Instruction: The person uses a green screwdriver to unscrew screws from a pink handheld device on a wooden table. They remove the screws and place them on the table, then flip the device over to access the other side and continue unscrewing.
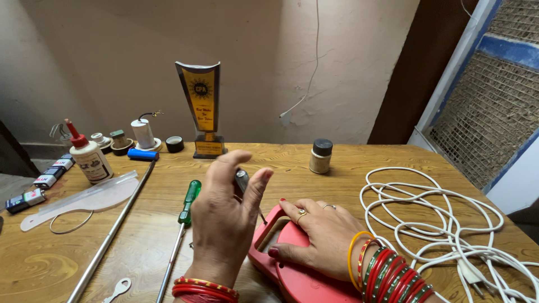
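My left hand (224,216) is raised over the wooden table (348,168) and grips a small screwdriver with a grey handle (241,180), its thin shaft pointing down toward a red plastic appliance (297,280). My right hand (314,238) lies flat on that red appliance, fingers spread, pressing it to the table. Both wrists wear red and gold bangles. A green-handled screwdriver (188,203) lies on the table just left of my left hand.
A coiled white power cord with plug (449,224) fills the right side. A long metal rod (109,235), glue bottle (90,158), trophy (202,106), small jar (321,155), batteries (39,185), a white plastic blade (84,199) and small parts sit at left and back.
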